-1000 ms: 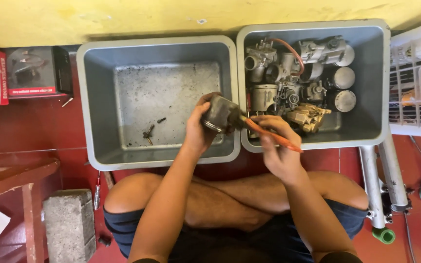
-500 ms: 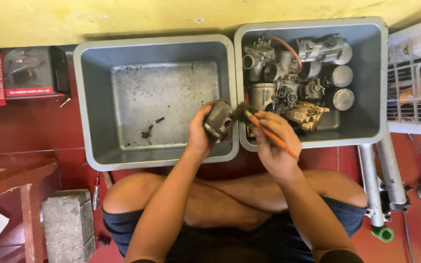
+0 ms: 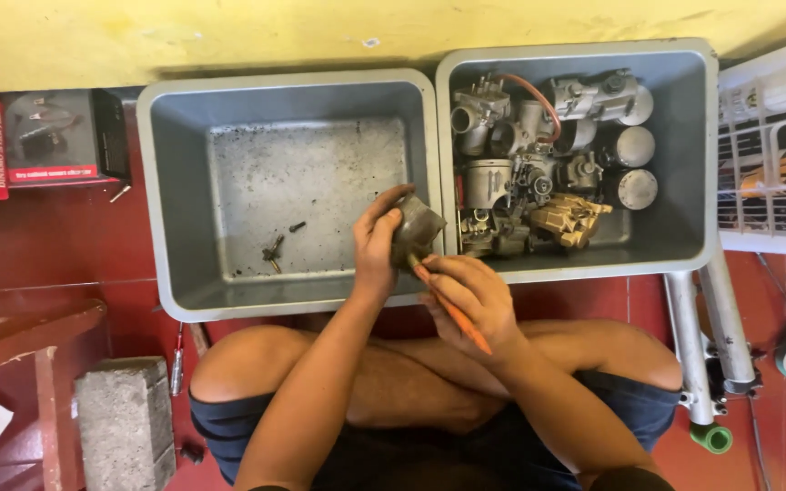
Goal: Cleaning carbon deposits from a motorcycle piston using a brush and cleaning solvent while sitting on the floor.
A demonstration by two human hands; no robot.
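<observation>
Orange tool (image 3: 452, 312) tip hidden behind part (image 3: 418, 227)

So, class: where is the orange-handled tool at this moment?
In the head view, the orange-handled tool is in the right hand, its tip against the grey metal part held by the left hand.

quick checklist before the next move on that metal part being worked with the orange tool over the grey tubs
1. Left hand grips the dark round metal part: ok.
2. Right hand holds the orange-handled tool like a pencil: ok.
3. Tool tip on the part: cannot tell, fingers hide it.
4. Part held over the rim of the left grey plastic tub, so debris drops inside: ok.
5. Left tub's floor holds only a few small dark bits: ok.
6. Right grey tub is crowded with engine parts: not ok for dropping more.
</observation>
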